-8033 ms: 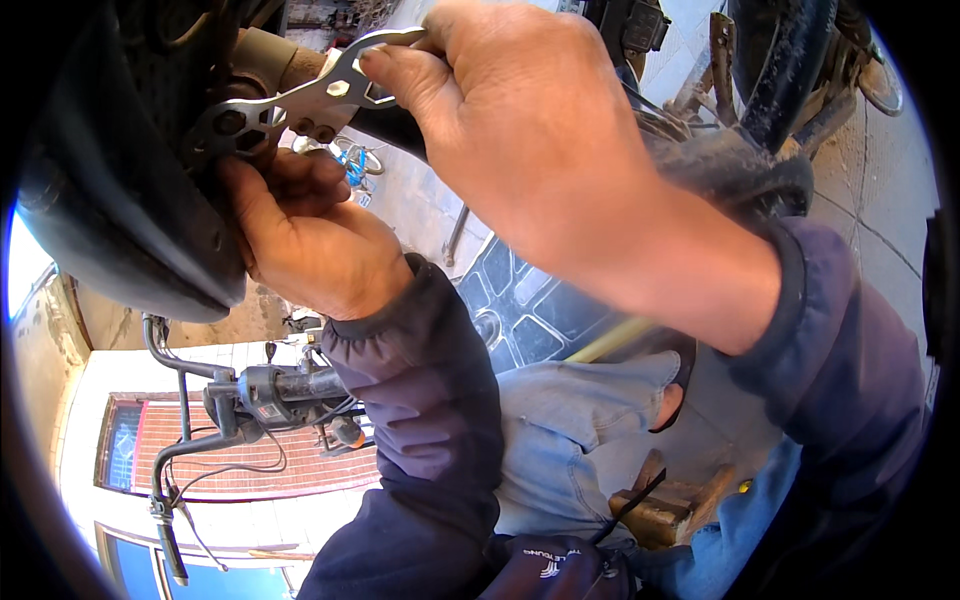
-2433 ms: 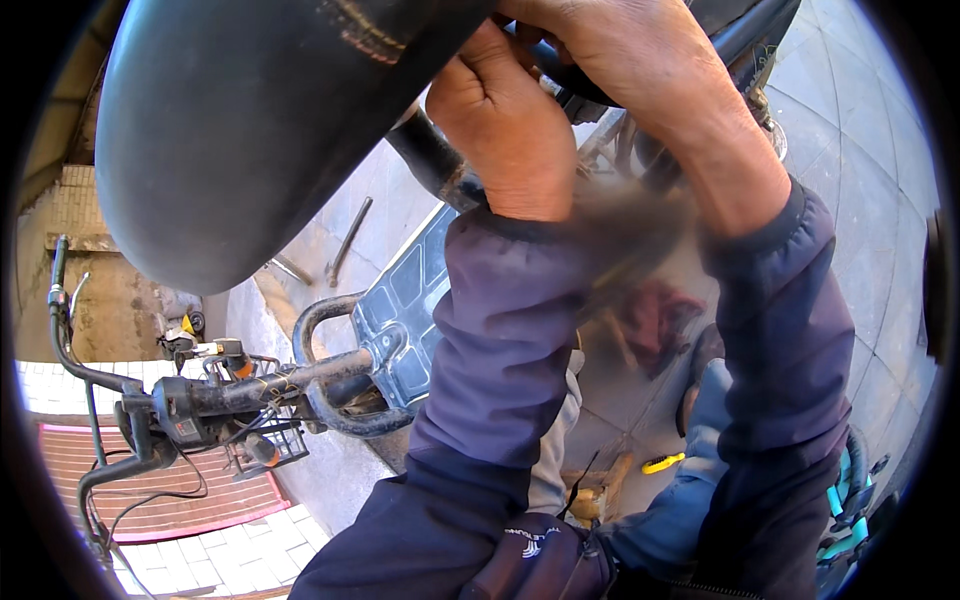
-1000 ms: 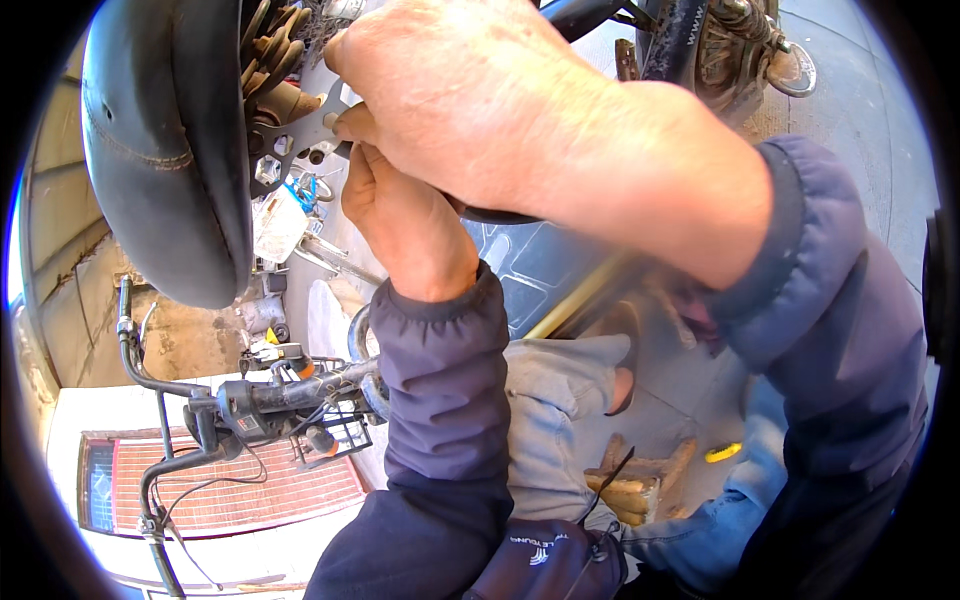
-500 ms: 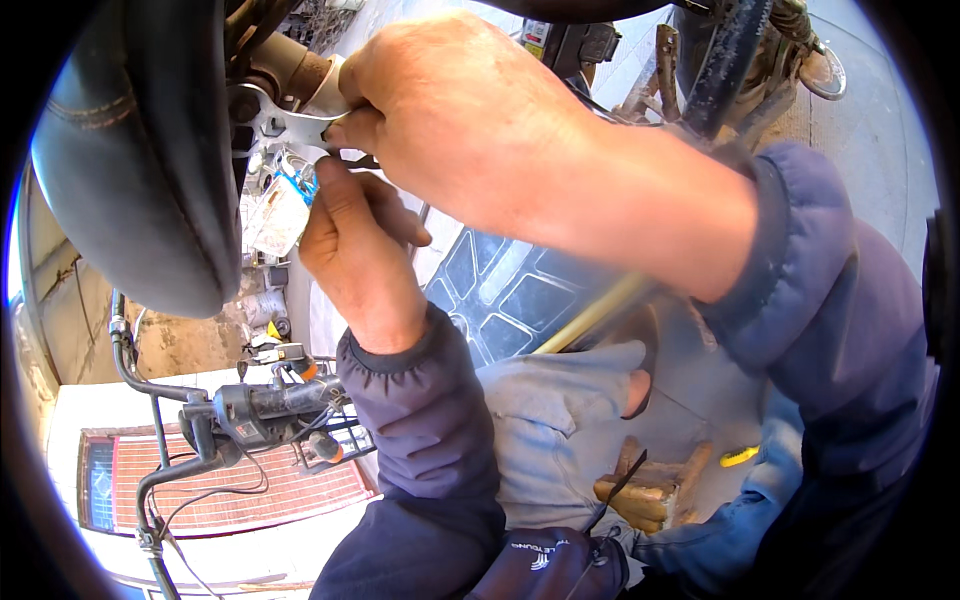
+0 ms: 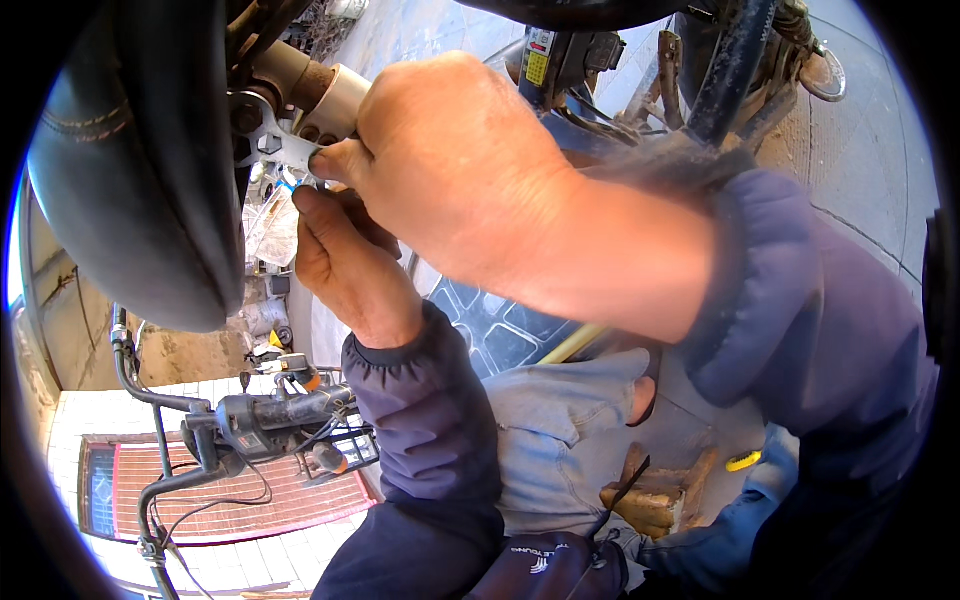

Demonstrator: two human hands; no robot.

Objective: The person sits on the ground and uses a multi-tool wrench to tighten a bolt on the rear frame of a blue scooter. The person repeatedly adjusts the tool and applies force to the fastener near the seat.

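Note:
A flat silver wrench (image 5: 285, 150) with a six-sided hole reaches from a dark bolt under a black padded seat (image 5: 140, 190). My right hand (image 5: 455, 145) is closed, its thumb and curled fingers gripping the wrench's near end. Just below it, my left hand (image 5: 350, 255) is also closed, thumb tip beside the wrench; what its fingers hold is hidden. A cream cylinder (image 5: 345, 98) with a rusty collar lies behind my right knuckles.
Black handlebars (image 5: 180, 475) of another bike stand at lower left. A dark ribbed panel (image 5: 490, 320) lies below my hands. A small wooden stool (image 5: 655, 495) and a yellow-handled object (image 5: 743, 461) are at lower right. Dark frame tubes (image 5: 735, 70) rise at upper right.
My right hand has moved down and slightly left, uncovering more of the cream cylinder. My left hand has shifted a little down and left. The wrench stays at the bolt.

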